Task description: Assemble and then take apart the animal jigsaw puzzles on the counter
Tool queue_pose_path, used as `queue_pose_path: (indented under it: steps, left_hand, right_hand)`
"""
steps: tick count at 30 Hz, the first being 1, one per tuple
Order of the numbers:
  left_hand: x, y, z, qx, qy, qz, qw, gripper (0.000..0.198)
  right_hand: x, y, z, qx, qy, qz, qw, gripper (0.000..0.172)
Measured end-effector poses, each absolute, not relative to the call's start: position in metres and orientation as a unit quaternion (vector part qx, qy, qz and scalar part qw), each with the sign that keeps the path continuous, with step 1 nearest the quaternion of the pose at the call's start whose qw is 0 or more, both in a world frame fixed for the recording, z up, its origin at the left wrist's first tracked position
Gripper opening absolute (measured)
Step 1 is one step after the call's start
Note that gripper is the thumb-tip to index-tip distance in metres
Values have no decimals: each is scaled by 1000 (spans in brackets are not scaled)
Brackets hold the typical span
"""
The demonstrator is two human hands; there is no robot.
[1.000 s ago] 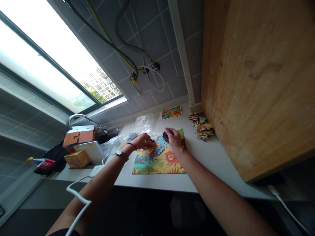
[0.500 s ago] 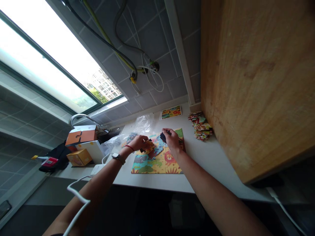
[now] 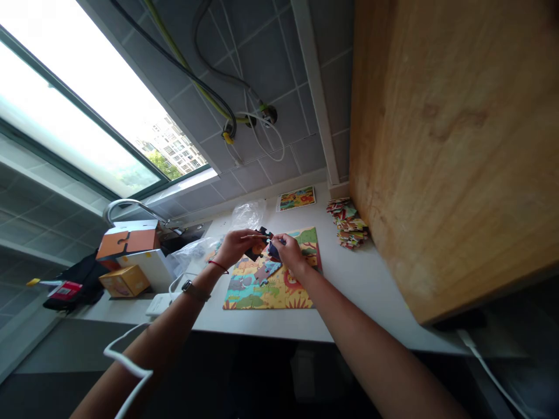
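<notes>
A colourful animal jigsaw puzzle [image 3: 279, 288] lies flat on the white counter [image 3: 371, 285], with one gap near its middle. My left hand [image 3: 233, 245] and my right hand [image 3: 288, 251] meet just above the puzzle's far half. The left hand pinches a dark puzzle piece [image 3: 257, 247] with orange on it. The right hand's fingers are closed on several dark puzzle pieces [image 3: 273, 249]. The two hands nearly touch at the pieces.
A stack of loose puzzle pieces [image 3: 349, 222] sits by the wooden cabinet [image 3: 454, 145]. A small reference picture [image 3: 297, 198] leans on the tiled wall. A clear plastic bag [image 3: 247, 215], orange and white boxes [image 3: 128, 247], a faucet [image 3: 131, 205] and a white cable [image 3: 126, 364] are at left.
Both hands have lifted off the puzzle and come together above it. The left hand took up a piece; the right hand moved left toward it. The view shifted slightly.
</notes>
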State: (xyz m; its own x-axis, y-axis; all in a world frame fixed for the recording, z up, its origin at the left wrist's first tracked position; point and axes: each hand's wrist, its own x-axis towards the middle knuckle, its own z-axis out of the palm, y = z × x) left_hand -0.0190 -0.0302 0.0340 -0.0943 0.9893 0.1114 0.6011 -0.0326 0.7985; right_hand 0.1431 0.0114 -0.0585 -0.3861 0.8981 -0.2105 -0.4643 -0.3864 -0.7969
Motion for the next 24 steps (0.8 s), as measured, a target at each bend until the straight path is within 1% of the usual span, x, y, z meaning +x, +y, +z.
queue_pose_path:
  steps: [3, 5, 9, 10, 11, 14, 16, 20, 24]
  left_hand:
    - [-5, -25, 36, 591, 641, 354, 337, 51]
    - [3, -22, 34, 583, 644, 346, 354, 56]
    - [13, -18, 30, 561, 663, 333, 368, 65]
    - [15, -18, 29, 553, 667, 330, 375, 66]
    - [16, -18, 29, 546, 669, 329, 381, 67]
    - [17, -18, 29, 540, 670, 338, 380, 65]
    - [17, -19, 29, 538, 666, 350, 380, 63]
    - [19, -23, 25, 527, 660, 376, 382, 66]
    - [20, -28, 23, 545, 654, 373, 368, 59]
  right_hand:
    - [141, 13, -59, -317, -308, 782, 440, 24]
    - [141, 17, -59, -313, -286, 790, 443, 26]
    - [143, 24, -57, -307, -192, 834, 416, 48]
    - [144, 24, -56, -295, -176, 845, 409, 49]
    - [144, 24, -55, -282, -169, 850, 411, 45]
    - [145, 22, -55, -257, -181, 840, 443, 25]
    - [144, 21, -57, -260, -177, 832, 457, 18]
    - [143, 21, -61, -265, -167, 835, 453, 16]
    - [140, 22, -64, -269, -171, 827, 464, 21]
